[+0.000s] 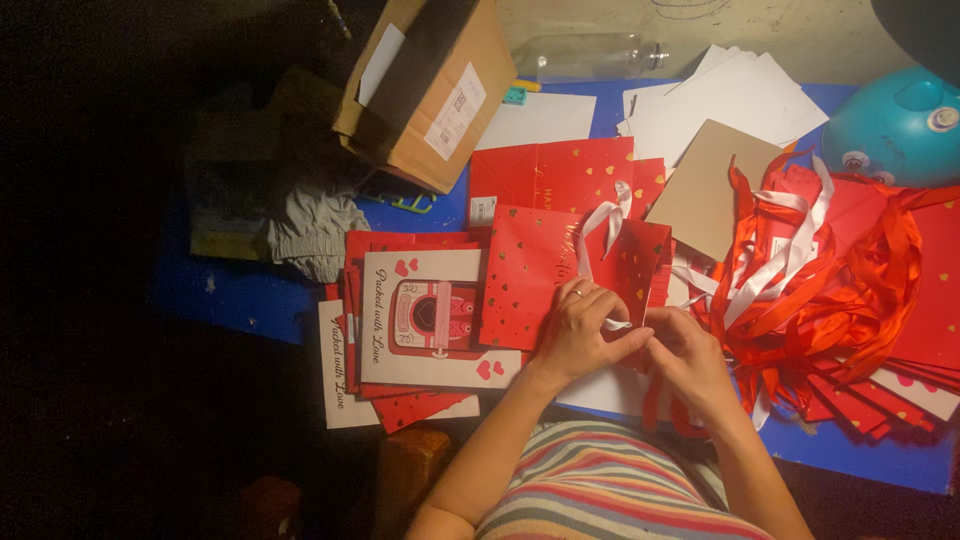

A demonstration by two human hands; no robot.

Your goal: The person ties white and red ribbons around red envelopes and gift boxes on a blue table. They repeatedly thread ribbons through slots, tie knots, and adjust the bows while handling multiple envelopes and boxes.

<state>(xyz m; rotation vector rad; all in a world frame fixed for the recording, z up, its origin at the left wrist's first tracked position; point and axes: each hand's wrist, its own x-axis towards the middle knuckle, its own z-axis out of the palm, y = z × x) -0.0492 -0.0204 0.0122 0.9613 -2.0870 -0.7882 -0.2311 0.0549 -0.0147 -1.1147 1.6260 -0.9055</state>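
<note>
One blue tabletop (240, 290) carries everything. At its right lies a heap of flat red paper bags with tangled red and white ribbons (840, 290), too many to count. One brown cardboard box (430, 90) stands at the top, beside a fan of white sheets (730, 100). Two cream cards with a red picture (430, 320) overlap at the left. In the middle lies one flat red gift bag with gold hearts (530, 275); on its lower edge the left hand (580, 335) and right hand (690, 360), pressed close together, pinch one white ribbon (603, 222).
</note>
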